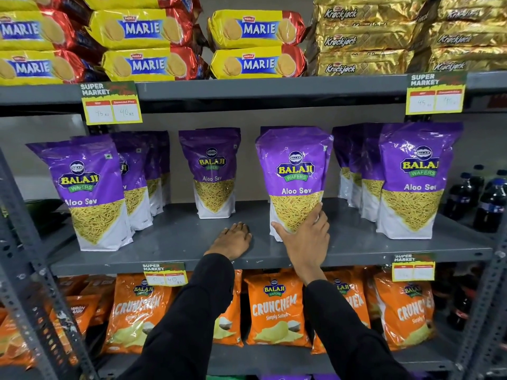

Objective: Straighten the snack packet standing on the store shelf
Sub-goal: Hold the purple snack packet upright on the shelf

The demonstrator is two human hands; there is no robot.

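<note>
A purple Aloo Sev snack packet (295, 171) stands upright on the grey middle shelf (175, 239), just right of centre. My right hand (306, 237) grips its lower front, thumb on the left bottom corner and fingers up its right side. My left hand (233, 238) lies flat, palm down, on the bare shelf to the packet's left, apart from it, holding nothing. Both arms wear black sleeves.
More Aloo Sev packets stand at left (87, 193), behind centre (212, 171) and right (414, 182). Marie biscuit packs (258, 45) and gold Krackjack packs (365, 39) fill the upper shelf; orange Crunchem bags (275, 308) the lower. Dark bottles (491, 204) stand far right.
</note>
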